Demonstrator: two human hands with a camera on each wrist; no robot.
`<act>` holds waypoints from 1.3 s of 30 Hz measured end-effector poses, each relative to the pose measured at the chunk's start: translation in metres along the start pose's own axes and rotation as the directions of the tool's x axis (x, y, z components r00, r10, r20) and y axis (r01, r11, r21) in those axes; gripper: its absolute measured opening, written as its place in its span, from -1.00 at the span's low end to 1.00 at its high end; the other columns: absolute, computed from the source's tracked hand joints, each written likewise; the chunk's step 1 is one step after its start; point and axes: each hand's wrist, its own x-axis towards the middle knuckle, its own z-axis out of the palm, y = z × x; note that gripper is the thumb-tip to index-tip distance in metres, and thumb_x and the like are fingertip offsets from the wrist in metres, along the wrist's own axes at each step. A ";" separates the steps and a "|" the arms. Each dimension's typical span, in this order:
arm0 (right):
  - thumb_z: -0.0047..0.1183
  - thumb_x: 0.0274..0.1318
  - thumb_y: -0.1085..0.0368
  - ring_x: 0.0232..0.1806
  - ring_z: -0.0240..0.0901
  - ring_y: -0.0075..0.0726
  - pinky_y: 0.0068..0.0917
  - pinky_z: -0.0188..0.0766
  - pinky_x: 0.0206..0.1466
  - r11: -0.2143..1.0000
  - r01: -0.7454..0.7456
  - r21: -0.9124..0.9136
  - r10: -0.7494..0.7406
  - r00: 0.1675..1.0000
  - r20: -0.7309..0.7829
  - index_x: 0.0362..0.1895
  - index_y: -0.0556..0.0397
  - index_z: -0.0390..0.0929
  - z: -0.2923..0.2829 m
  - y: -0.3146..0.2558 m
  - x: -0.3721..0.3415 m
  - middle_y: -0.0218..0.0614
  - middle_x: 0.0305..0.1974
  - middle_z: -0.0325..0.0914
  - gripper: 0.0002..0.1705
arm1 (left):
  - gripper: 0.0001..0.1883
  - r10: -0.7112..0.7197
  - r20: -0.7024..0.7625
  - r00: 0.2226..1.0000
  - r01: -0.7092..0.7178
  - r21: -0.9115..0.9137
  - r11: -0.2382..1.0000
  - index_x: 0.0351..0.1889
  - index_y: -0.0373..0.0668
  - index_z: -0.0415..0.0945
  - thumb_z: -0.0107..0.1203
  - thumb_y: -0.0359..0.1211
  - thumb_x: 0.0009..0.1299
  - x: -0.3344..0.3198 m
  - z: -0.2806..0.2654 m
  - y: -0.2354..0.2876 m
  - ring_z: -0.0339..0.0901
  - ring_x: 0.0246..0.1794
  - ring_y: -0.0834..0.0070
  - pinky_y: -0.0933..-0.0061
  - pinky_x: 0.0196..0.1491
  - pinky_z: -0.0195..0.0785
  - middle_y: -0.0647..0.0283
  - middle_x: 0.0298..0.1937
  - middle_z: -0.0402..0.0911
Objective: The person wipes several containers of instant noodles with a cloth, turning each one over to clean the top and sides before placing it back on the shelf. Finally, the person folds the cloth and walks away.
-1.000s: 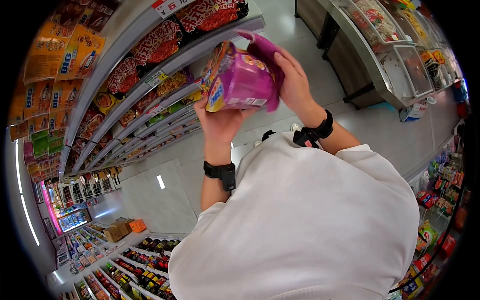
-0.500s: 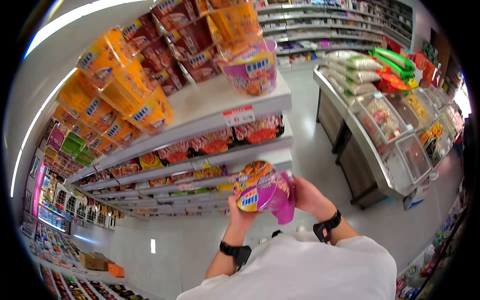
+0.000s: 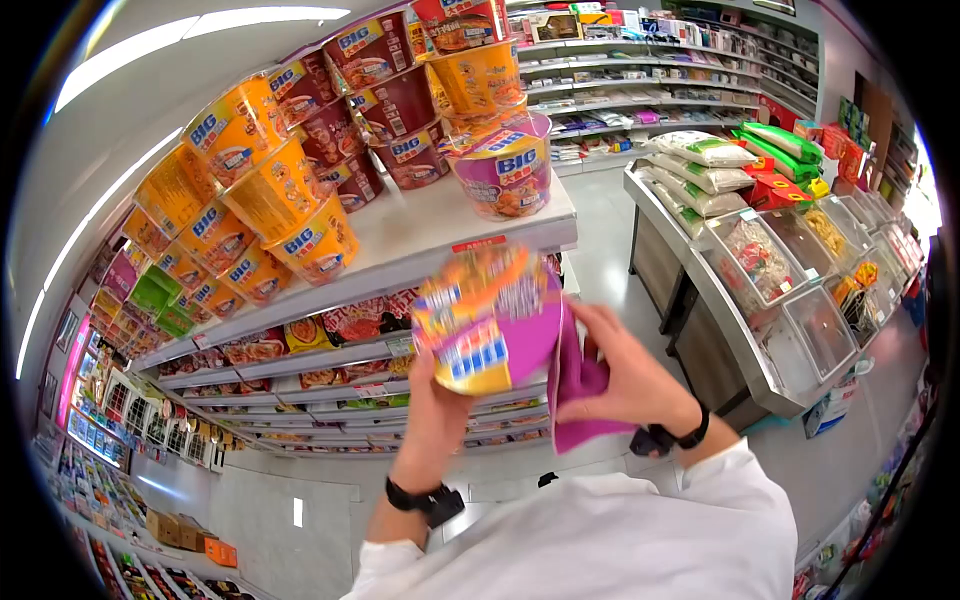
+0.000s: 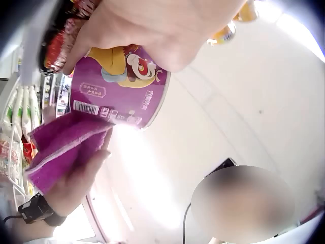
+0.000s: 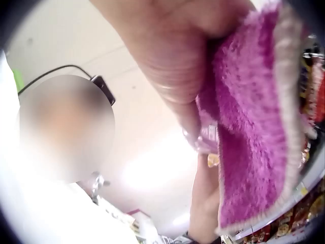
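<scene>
A purple and yellow noodle tub (image 3: pixel 490 325) is held in front of the shelf, its printed lid tilted toward the head camera. My left hand (image 3: pixel 437 420) grips it from the left and below; in the left wrist view the fingers of that hand (image 4: pixel 147 30) lie over the tub (image 4: pixel 119 94). My right hand (image 3: pixel 640 375) pinches a purple cloth (image 3: pixel 580 390) against the tub's right side. Close up in the right wrist view, the cloth (image 5: pixel 254 122) shows a fluffy face and a pale edge, hanging from my right hand (image 5: pixel 172 46).
On the shelf top (image 3: pixel 400 235) stand stacked orange and dark red tubs (image 3: pixel 275 190), with a purple tub (image 3: pixel 505 175) at the near corner. Bagged noodles (image 3: pixel 350 320) fill lower shelves. At right, a metal-edged stand (image 3: pixel 690 270) bears rice bags (image 3: pixel 700 150) and clear bins (image 3: pixel 755 255).
The head view has swung up to the shelf top. The tub has turned its lid toward the head camera and come closer, while my right hand and the cloth have moved to its right side.
</scene>
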 end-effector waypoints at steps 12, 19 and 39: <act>0.30 0.03 -0.07 -0.14 0.59 -0.05 -0.27 0.50 -0.05 0.878 0.387 -0.282 -0.477 0.756 -0.448 0.04 0.24 0.49 -0.105 -0.045 0.180 -0.01 -0.12 0.62 -0.32 | -0.34 0.383 0.320 0.866 -0.484 0.351 0.802 0.32 0.09 0.28 -0.37 0.29 0.51 0.144 0.139 0.164 0.37 -0.05 0.58 0.40 0.04 0.26 0.42 0.13 0.45; 0.22 0.11 -0.16 -0.03 0.55 -0.17 -0.32 0.44 0.07 0.933 0.176 -0.314 -0.280 0.903 -0.325 0.12 0.28 0.44 -0.116 -0.010 0.222 -0.03 -0.04 0.60 -0.23 | -0.19 0.341 0.208 0.917 -0.394 0.334 0.856 0.40 0.02 0.21 -0.42 0.39 0.45 0.195 0.118 0.142 0.40 0.12 0.41 0.23 0.18 0.22 0.31 0.25 0.43; 0.34 0.00 -0.11 -0.16 0.65 -0.26 -0.37 0.59 -0.04 0.995 0.044 0.092 -0.065 0.968 0.242 0.14 0.14 0.52 -0.094 0.004 0.248 -0.14 -0.06 0.65 -0.25 | -0.29 0.364 0.012 0.931 -0.331 0.445 0.832 0.43 0.05 0.21 -0.47 0.28 0.53 0.184 0.073 0.136 0.30 0.35 0.27 -0.01 0.40 0.03 0.27 0.37 0.37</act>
